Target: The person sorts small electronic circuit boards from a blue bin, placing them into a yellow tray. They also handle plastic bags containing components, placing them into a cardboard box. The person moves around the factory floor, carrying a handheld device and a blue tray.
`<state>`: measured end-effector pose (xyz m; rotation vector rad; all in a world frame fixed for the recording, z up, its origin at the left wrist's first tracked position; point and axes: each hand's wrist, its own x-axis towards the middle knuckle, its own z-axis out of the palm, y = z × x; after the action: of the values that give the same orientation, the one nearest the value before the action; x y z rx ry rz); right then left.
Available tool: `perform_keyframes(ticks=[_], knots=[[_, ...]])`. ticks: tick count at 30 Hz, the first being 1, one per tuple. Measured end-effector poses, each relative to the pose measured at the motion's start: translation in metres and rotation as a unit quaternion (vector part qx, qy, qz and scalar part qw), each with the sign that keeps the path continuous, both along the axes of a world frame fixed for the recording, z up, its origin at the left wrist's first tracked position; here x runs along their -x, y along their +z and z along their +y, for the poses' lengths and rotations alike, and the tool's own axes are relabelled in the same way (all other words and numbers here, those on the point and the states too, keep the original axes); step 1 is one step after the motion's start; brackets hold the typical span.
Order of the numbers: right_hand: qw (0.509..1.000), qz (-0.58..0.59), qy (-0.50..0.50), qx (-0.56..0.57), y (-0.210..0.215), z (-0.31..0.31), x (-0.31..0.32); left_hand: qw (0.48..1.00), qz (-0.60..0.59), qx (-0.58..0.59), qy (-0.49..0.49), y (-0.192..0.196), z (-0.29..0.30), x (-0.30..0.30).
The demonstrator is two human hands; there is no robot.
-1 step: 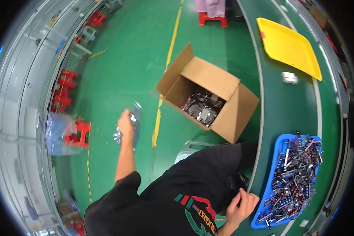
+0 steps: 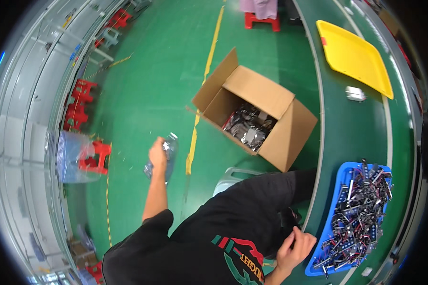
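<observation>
- Left hand (image 2: 158,154): fingers closed around a clear, shiny plastic bag (image 2: 170,156), held above the green floor (image 2: 142,90). Bag film shows on both sides of the wrist; its contents, if any, cannot be made out.
- Right hand (image 2: 296,249): well apart from the left, at the near right, fingers half curled and the thumb close to them. Whether anything is pinched there cannot be told.
- Handling of the bag: judged from its loose, slippery look, it is best gripped by a gathered fold rather than a single layer, firmly enough that it does not slide, with the loose ends kept clear of the forearm.
- Care in movement: a steady carry, with the arm passing clear of the raised flaps of the cardboard box (image 2: 259,88), would lessen the risk of snagging the film.
- Position of the bag: in the left hand's grasp, left of the box and far to the left of the right hand.
- Surroundings: silvery packets (image 2: 252,130) lie inside the box, to the right of and farther than the left hand; a blue tray (image 2: 330,216) heaped with small wired parts (image 2: 354,218) stands just right of the right hand.
</observation>
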<state>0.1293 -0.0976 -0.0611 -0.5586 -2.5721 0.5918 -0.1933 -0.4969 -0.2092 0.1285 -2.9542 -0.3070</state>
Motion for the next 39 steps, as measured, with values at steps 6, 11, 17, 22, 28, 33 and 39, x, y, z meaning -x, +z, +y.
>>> perform_keyframes(ticks=[6, 11, 17, 22, 28, 33, 39], knots=[[0.999, -0.03, 0.008, -0.028, -0.005, -0.006, -0.001, 0.971, -0.237, 0.04, 0.008, -0.036, -0.021, -0.101], [0.999, -0.041, -0.011, -0.02, -0.004, -0.001, 0.006, 0.973, 0.152, -0.135, -0.11, 0.159, 0.015, -0.037], [0.997, -0.045, -0.055, 0.002, -0.005, 0.001, 0.012, 0.775, 0.335, -0.296, -0.448, 0.268, 0.159, 0.007], [0.993, -0.036, -0.11, 0.004, -0.011, -0.004, 0.009, 0.741, -0.12, 0.105, -0.653, 0.161, 0.247, 0.088], [0.99, -0.012, -0.135, 0.03, -0.008, -0.004, 0.012, 0.608, -0.37, 0.317, -0.627, -0.06, 0.273, 0.165], [0.985, 0.017, -0.164, 0.045, -0.005, 0.006, 0.013, 0.405, -0.326, 0.565, -0.64, -0.194, 0.267, 0.181], [0.981, 0.037, -0.18, 0.066, -0.005, 0.017, 0.003, 0.379, -0.332, 0.593, -0.628, -0.231, 0.319, 0.193]])
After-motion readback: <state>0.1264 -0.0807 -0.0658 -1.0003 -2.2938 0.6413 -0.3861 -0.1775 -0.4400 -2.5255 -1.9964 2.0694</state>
